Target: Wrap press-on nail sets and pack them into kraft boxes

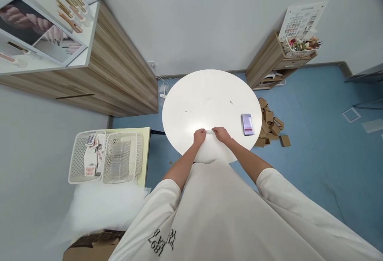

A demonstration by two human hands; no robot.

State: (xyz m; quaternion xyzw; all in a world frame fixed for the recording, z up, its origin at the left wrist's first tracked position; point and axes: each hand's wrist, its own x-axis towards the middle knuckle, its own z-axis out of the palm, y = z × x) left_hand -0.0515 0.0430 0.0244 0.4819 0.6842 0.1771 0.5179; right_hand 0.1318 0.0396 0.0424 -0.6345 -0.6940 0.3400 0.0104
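Note:
My left hand (199, 136) and my right hand (222, 134) are close together above the near half of a round white table (206, 89). A thin pale strip (209, 131) spans the short gap between them, with the fingers of each hand closed on one end. Its ends are hidden in the fingers, and it is too small to tell its kind. To the right of my right hand lies a purple, pixelated item (247, 124). Farther back on the tabletop is a small dark sliver (231, 103).
At left, a yellowish side table (146, 145) bears white plastic baskets (137, 145) with cards and clear cases. Bubble wrap (107, 205) and a cardboard box (92, 249) are below. Small brown boxes (269, 125) lie heaped on the floor at right. Wooden cabinets stand behind.

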